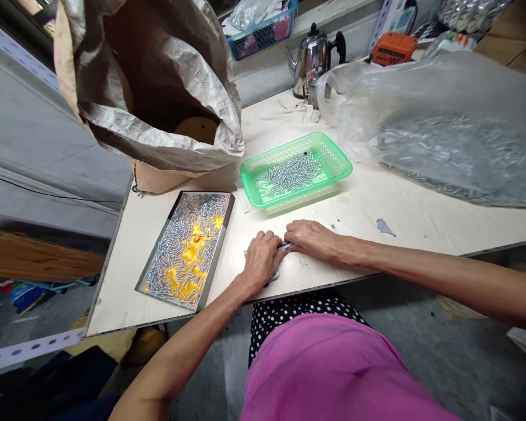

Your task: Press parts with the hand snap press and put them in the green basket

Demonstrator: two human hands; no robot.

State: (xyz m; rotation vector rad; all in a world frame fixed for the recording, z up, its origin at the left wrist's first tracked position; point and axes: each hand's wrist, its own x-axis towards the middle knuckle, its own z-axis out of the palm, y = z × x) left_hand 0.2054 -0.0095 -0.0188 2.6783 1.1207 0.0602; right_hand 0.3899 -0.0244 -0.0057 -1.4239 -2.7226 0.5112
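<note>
Close together at the table's near edge, my left hand (pixel 261 258) and my right hand (pixel 310 238) both have their fingers closed. Between the fingertips shows a thin grey metal piece (pixel 283 246), mostly covered, so its kind is unclear. A bit of shiny metal (pixel 275 275) peeks out under my left hand. To the left lies a shallow tray (pixel 214 257) of small silvery metal pins over a yellow lining. Beyond my hands stands a green plastic basket (pixel 339 166) with many similar pins (pixel 291 174) in it.
A large open woven sack (pixel 201 76) stands at the back left. At the right spreads a clear plastic bag (pixel 456 140) full of small metal parts. A steel kettle (pixel 311 61) and an orange box (pixel 393 49) are at the back. A grey scrap (pixel 384 227) lies on the table (pixel 425 225).
</note>
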